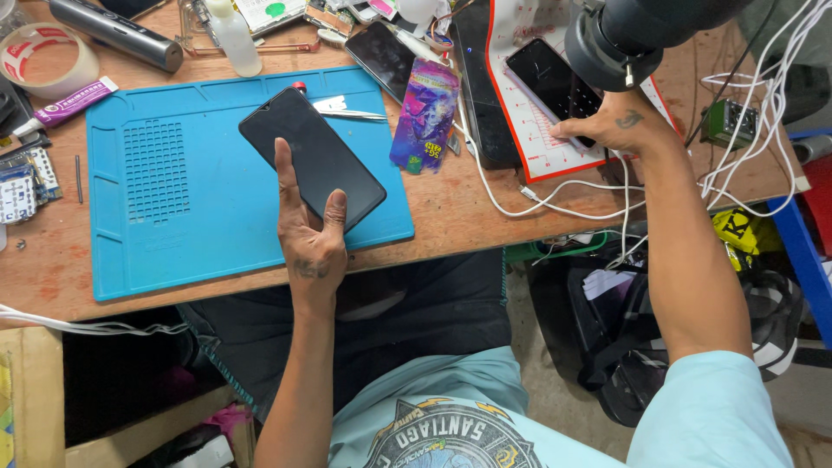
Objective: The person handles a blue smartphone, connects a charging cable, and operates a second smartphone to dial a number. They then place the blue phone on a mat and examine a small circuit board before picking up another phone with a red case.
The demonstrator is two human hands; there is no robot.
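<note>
Head view looked down past a pale blue shirt at the bottom of the frame onto a wooden bench. Just above the shirt, centre-left, the left hand held a black phone from beneath, fingers spread along its dark glass, the thumb hooked over its lower right edge. That phone sat tilted above a blue work mat covering the left middle of the bench. Metal tweezers lay on the mat's upper edge, just beyond the phone. A purple printed packet rested right of the mat. White cables trailed across the right side. Farther up, at upper right, the right hand pressed on a second dark phone lying on a white gridded pad; its fingers seemed curled around the phone's lower edge, though a black lamp head partly blocked the view. A tape roll sat at upper left.
</note>
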